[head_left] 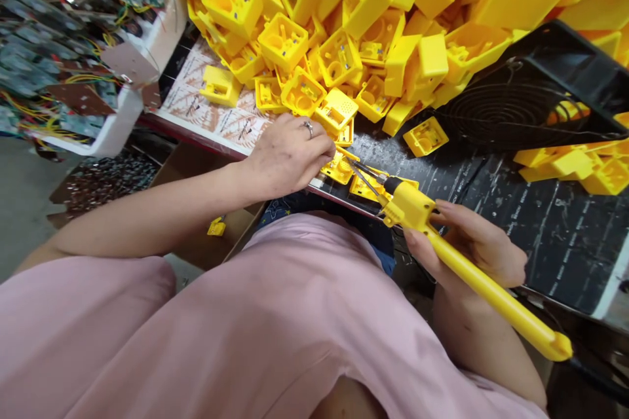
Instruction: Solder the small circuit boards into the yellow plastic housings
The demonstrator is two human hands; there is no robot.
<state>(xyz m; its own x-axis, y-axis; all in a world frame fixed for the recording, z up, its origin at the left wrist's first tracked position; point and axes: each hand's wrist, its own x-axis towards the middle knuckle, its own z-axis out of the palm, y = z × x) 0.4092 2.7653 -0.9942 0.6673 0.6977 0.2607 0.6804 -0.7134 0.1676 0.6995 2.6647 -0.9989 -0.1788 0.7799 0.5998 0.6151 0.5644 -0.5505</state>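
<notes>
My left hand [287,154], with a ring on one finger, is closed and pinches a small yellow plastic housing [339,167] lying at the near edge of the bench. My right hand [472,245] is wrapped round a long yellow soldering iron [472,275]. The iron's thin metal tip [363,177] points left and touches the housing beside my left fingers. A second yellow housing [366,188] lies just under the tip. The iron's cord end reaches toward the lower right.
A big heap of yellow plastic housings [373,19] covers the far bench. A black fan [521,101] stands at right on the black mat [540,209]. White trays with green circuit boards [73,26] and yellow wires sit at left. A cardboard box [206,236] is below the bench.
</notes>
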